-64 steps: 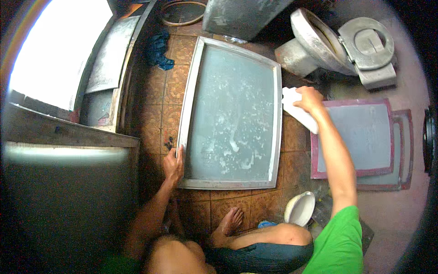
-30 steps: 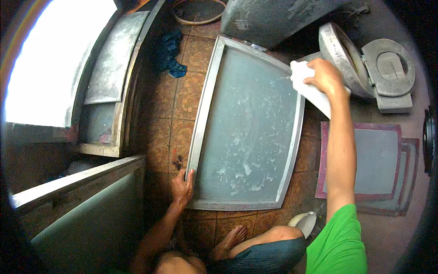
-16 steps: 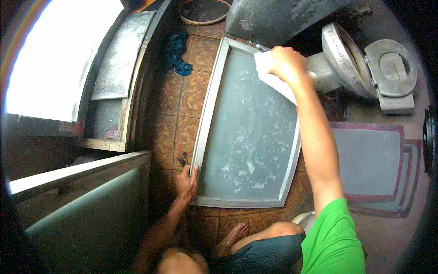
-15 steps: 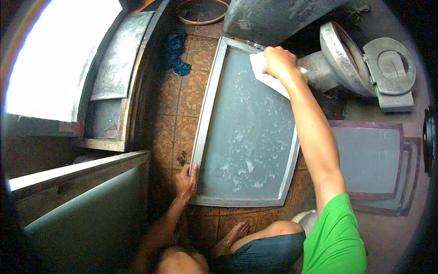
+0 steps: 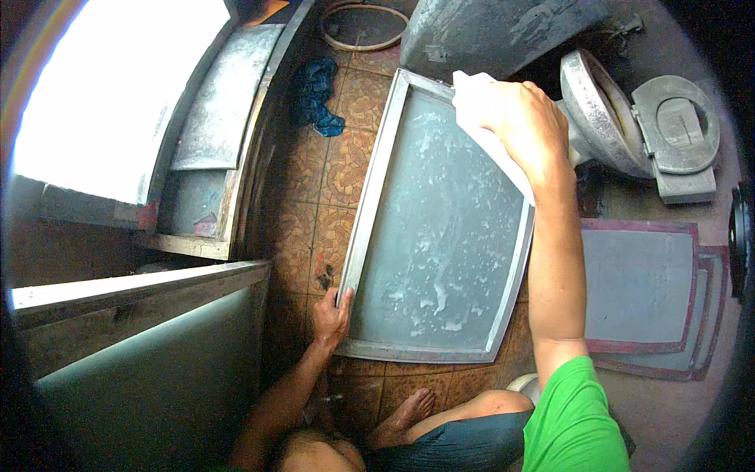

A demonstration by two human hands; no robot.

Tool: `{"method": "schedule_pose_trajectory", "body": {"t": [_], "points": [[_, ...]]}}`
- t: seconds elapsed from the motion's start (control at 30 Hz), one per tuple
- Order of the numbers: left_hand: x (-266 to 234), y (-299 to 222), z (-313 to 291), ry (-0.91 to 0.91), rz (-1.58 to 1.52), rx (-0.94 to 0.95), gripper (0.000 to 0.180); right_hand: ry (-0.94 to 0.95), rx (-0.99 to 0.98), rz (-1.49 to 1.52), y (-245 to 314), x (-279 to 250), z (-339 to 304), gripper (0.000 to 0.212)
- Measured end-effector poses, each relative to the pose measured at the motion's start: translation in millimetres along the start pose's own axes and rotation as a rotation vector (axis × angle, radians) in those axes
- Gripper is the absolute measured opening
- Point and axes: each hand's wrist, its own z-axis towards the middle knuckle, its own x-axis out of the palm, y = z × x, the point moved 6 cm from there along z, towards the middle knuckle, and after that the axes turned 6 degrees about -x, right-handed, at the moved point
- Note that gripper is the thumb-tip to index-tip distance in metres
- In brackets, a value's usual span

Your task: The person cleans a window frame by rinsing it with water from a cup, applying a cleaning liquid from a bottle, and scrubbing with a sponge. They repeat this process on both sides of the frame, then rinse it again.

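Note:
A large mesh screen (image 5: pixel 417 228) in a pale frame (image 5: pixel 368 204) stands tilted in front of me, wet with whitish foam or liquid spots. My left hand (image 5: pixel 332 318) grips the frame's left side near its lower corner, thumb on the front. At the upper right of the screen, my right hand (image 5: pixel 531 122) is closed on a white sheet-like piece (image 5: pixel 476 102), whose long edge runs down along the frame's right side. Whether it is cloth, paper or plastic I cannot tell. It covers the frame's upper right corner.
Right of the screen is a grimy toilet (image 5: pixel 590 118) with a seat lid. Below it, purple-edged screens (image 5: pixel 641 287) lean on the wall. A blue cloth (image 5: pixel 316 94) and a round hoop (image 5: pixel 364 47) lie on the tiled floor (image 5: pixel 346 161). A wooden-edged panel (image 5: pixel 149 295) stands at left.
My right hand has shifted right and slightly down with the white piece, toward the frame's right side. My left hand keeps its hold. The whole view has shifted slightly.

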Motion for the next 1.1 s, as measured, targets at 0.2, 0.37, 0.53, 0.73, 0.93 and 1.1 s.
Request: {"method": "schedule_pose_trajectory", "body": {"t": [0.2, 0.37, 0.53, 0.73, 0.93, 1.1], "points": [[-1, -2, 5, -0.016, -0.045, 0.002, 0.042, 0.108, -0.044, -0.08, -13, 94, 35, 0.029], [2, -8, 6, 0.0, -0.051, -0.025, 0.042, 0.131, -0.003, -0.09, 9, 35, 6, 0.032], [3, 22, 5, 0.002, -0.124, -0.048, 0.043, 0.221, -0.088, -0.095, 18, 68, 5, 0.024], [19, -21, 2, 0.027, -0.07, 0.004, 0.047, 0.288, -0.012, -0.201, 0, 100, -9, 0.026], [-6, 6, 4, -0.11, -0.045, 0.075, 0.047, 0.144, 0.0, 0.01, 44, 42, -62, 0.027], [9, 0, 3, -0.013, 0.018, -0.022, 0.049, 0.379, -0.116, -0.023, 30, 100, -69, 0.025]]}}
